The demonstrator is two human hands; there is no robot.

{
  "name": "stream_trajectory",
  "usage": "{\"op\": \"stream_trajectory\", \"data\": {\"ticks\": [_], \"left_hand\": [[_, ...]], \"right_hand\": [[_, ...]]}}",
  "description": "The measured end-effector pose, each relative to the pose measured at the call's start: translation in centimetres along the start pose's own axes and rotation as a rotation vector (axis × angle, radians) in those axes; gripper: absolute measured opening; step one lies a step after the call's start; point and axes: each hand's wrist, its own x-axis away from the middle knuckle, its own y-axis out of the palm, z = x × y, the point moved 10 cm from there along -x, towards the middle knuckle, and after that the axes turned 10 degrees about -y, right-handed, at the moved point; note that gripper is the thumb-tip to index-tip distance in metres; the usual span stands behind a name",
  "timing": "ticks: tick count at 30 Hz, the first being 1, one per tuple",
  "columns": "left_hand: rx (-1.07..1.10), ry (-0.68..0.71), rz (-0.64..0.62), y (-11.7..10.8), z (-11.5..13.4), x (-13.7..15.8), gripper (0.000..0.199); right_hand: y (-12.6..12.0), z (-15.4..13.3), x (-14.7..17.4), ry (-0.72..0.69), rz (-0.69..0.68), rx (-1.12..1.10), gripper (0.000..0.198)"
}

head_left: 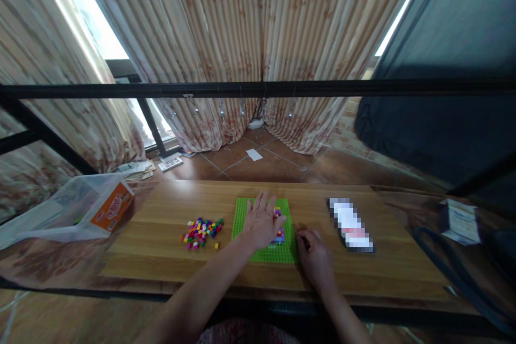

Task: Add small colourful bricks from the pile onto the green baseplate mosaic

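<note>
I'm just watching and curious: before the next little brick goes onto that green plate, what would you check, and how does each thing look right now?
1. Green baseplate lies flat on the wooden table: ok.
2. Left hand rests on the plate, steadying it: ok.
3. Right hand is at the plate's right edge, fingers curled; whether it holds a brick: cannot tell.
4. Loose coloured bricks lie heaped left of the plate, apart from it: ok.
5. Bricks already on the plate are partly hidden by the left hand; how they sit: cannot tell.
6. Blurred flat object lies to the right, apart from the plate: ok.
</note>
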Motion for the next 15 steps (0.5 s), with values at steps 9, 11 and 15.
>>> {"op": "stream_trajectory", "data": {"ticks": [9,11,15], "left_hand": [[-0.095,0.042,-0.010,1.8,0.5,-1.4,0.043],[-0.128,0.049,-0.004,1.7,0.6,-1.4,0.043],[-0.186,0.040,-0.031,1.9,0.7,-1.4,0.045]], "right_hand": [[0.1,-0.1,-0.1,0.023,-0.033,0.014,0.023],[0.2,-0.1,-0.1,0.024,-0.037,0.015,0.022],[0.2,0.0,0.1,0.035,-0.033,0.022,0.022]]}}
